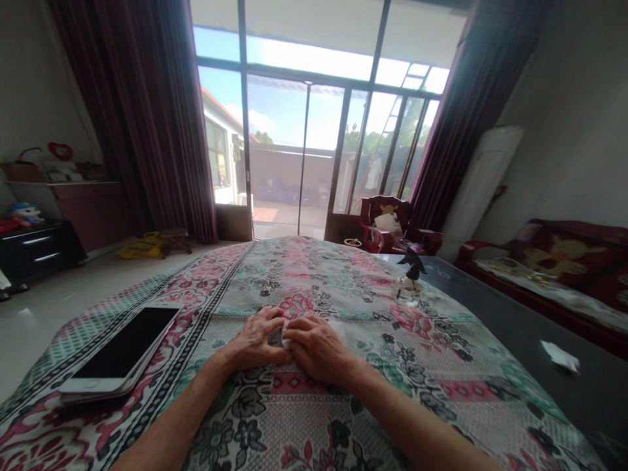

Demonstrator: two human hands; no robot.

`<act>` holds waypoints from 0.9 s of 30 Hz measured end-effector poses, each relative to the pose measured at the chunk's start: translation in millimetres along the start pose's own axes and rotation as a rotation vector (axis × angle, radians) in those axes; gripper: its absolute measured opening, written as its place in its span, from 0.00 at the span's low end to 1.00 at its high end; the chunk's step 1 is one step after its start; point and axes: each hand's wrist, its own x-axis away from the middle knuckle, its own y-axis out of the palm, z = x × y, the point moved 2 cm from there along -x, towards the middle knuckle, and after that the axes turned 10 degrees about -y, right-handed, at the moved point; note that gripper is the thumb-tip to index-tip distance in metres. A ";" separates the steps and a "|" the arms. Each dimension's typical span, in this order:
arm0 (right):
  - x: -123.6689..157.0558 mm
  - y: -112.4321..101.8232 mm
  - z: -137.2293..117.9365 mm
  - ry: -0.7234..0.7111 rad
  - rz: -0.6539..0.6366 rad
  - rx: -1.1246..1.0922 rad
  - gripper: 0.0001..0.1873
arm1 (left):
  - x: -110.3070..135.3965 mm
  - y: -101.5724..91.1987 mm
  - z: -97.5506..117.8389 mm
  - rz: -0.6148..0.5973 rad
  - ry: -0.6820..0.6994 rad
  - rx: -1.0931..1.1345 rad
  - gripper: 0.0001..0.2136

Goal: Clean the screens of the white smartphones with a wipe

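Observation:
Both hands rest at the middle of the flower-patterned tablecloth [255, 399]. My left hand [255, 339] lies palm down with the thumb apart from the curved fingers, making a C shape. Close against it, my right hand [318, 347] bends its fingers over a thin white piece, apparently tissue [285, 335]. A bit of white also shows beyond the right knuckles. Most of the piece is hidden under the right hand. The left fingertips and thumb come right up to its edge; whether they touch it I cannot tell.
To the left, a white tablet [125, 347] lies on a stack of flat things. A small clear ornament with a dark top [411, 275] stands at the right rear. White paper [560, 356] lies on the dark surface [520, 327] at right. Beyond are wooden seats [387, 222] and glass doors.

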 end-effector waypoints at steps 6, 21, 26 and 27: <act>11.9 -11.5 24.6 0.157 0.026 0.055 0.12 | -1.6 0.7 -3.5 -0.029 -0.015 0.020 0.30; 7.8 -9.8 7.7 0.099 -0.007 0.121 0.11 | -2.0 2.0 -2.8 -0.015 -0.035 0.022 0.30; 10.6 -5.3 9.4 0.056 0.018 0.059 0.13 | -2.7 2.3 -3.0 -0.015 -0.023 0.021 0.30; 13.2 -7.8 14.5 0.080 0.029 0.056 0.13 | -2.6 2.0 -3.0 -0.015 -0.025 0.023 0.30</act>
